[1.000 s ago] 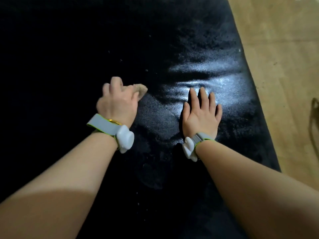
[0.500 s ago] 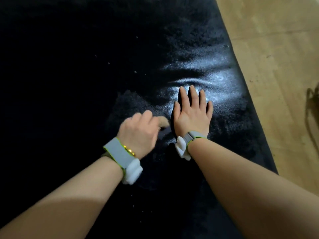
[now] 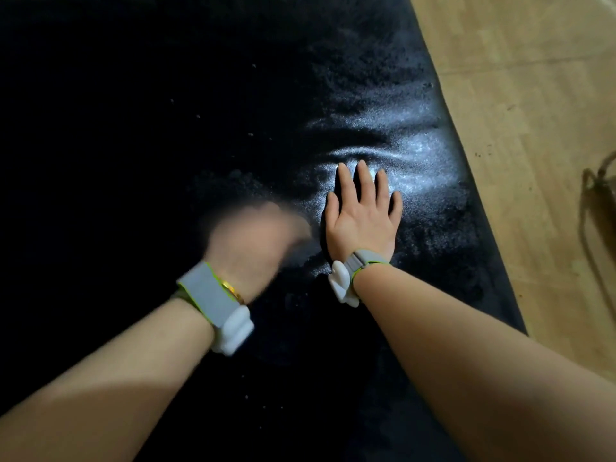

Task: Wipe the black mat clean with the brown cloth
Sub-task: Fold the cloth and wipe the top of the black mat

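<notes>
Left hand [image 3: 253, 233] is basically one big motion smear, sitting low on the black mat [image 3: 140, 135] a bit left of centre, so honestly can't tell how my fingers are set or whether they're wrapped round anything. The brown cloth should be under there somewhere, but nothing I can pick out as cloth shows, just a tan blur that reaches toward my other hand. Got a grey wristband [image 3: 208, 296] with a lime edge on that wrist, a white tracker thing [image 3: 233, 333] clipped to it, and a thin gold bracelet [image 3: 233, 290] just above. Right next door, my right hand [image 3: 361, 216] lies flat on the mat, palm down, fingers straight and slightly spread, holding nothing, just pressing on the surface. Same kind of grey band and white tracker [image 3: 343, 286] on that wrist. Mat looks shiny and streaky around those fingertips, with tiny pale specks [image 3: 253, 66] scattered further up. Off the mat's right edge there's wooden floor [image 3: 533, 111], and some dark cord or strap [image 3: 596, 181] at the far right.
</notes>
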Demonstrator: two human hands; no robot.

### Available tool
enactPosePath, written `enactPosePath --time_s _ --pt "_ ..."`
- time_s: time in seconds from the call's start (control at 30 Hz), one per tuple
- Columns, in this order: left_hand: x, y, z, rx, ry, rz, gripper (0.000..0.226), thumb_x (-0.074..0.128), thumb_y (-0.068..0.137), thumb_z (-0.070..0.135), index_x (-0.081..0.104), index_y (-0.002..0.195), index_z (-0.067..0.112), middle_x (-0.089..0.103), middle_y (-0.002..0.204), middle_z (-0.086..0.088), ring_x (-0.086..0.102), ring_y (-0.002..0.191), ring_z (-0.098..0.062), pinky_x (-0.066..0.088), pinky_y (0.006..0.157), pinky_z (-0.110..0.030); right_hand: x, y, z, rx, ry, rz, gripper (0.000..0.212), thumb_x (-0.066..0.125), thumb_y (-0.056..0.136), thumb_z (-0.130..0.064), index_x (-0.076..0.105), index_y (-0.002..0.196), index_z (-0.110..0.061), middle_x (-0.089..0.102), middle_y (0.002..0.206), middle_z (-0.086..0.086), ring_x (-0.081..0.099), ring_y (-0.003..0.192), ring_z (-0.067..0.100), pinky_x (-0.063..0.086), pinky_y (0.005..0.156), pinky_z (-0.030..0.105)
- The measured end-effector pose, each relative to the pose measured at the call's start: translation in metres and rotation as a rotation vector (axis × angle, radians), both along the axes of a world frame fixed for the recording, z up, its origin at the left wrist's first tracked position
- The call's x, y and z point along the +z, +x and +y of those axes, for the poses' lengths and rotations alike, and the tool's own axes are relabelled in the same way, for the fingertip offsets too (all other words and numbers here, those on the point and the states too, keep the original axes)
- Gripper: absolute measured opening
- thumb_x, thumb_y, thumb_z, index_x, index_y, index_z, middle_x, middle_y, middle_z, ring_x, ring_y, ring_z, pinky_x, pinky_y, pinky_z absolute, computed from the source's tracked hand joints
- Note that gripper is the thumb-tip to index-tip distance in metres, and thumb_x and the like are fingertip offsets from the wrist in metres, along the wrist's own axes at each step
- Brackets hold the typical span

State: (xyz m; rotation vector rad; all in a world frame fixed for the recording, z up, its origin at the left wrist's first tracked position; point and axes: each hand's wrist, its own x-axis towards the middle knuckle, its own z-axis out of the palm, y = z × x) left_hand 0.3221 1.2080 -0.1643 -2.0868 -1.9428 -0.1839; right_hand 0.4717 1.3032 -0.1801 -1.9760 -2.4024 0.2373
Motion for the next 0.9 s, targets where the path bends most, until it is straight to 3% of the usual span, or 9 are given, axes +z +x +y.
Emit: enactPosePath --time_s 0.07,0.13,0.33,0.47,0.7,0.9 --pt "0.001 -0.036 0.012 0.224 0.008 -0.018 0.013 0.062 0.086 0.029 0.059 0.086 0.017 0.052 0.077 -0.011 0.052 0.059 -0.030 0.032 0.042 -0.027 0.000 0.000 -0.001 0.003 -0.002 0.004 0.051 0.023 0.098 -0.048 0.018 0.149 -0.042 0.013 0.159 -0.010 0.002 0.148 0.020 0.000 0.118 0.045" --pt "0.003 -0.064 0.018 0.404 -0.004 -0.091 0.019 0.060 0.088 0.028 0.061 0.087 0.009 0.052 0.082 -0.018 0.054 0.063 -0.037 0.039 0.045 -0.034 -0.001 0.000 0.000 0.007 -0.005 0.000 0.051 0.022 0.098 -0.049 0.017 0.149 -0.042 0.012 0.159 -0.010 0.002 0.148 0.020 0.000 0.118 0.045" --pt "-0.009 -0.051 0.012 0.486 0.043 -0.003 0.022 0.051 0.093 0.029 0.060 0.100 0.010 0.055 0.084 -0.013 0.051 0.079 -0.036 0.038 0.059 -0.040 -0.001 0.000 0.001 0.001 -0.008 0.006 0.051 0.022 0.098 -0.048 0.016 0.149 -0.042 0.011 0.159 -0.010 0.001 0.148 0.019 -0.001 0.118 0.045" --pt "-0.016 -0.063 0.010 0.405 0.125 0.089 0.024 0.049 0.095 0.030 0.060 0.105 0.011 0.054 0.081 -0.013 0.050 0.073 -0.034 0.036 0.057 -0.038 0.000 0.000 0.000 0.006 -0.002 -0.003 0.051 0.022 0.098 -0.049 0.017 0.149 -0.042 0.012 0.159 -0.010 0.002 0.148 0.019 -0.001 0.118 0.045" --pt "-0.008 -0.052 0.009 0.414 0.080 -0.082 0.023 0.052 0.091 0.029 0.060 0.094 0.009 0.050 0.080 -0.016 0.053 0.063 -0.035 0.036 0.042 -0.032 0.000 0.001 0.001 0.003 0.002 0.004 0.051 0.023 0.098 -0.048 0.018 0.149 -0.042 0.014 0.159 -0.010 0.003 0.148 0.019 0.000 0.118 0.045" --pt "-0.009 -0.015 -0.018 0.083 0.127 0.006 0.024 0.049 0.096 0.031 0.065 0.098 0.015 0.049 0.071 -0.007 0.047 0.058 -0.027 0.035 0.054 -0.036 -0.001 0.001 0.001 0.001 0.007 -0.005 0.051 0.023 0.098 -0.048 0.018 0.149 -0.042 0.014 0.159 -0.010 0.003 0.147 0.019 0.000 0.118 0.045"
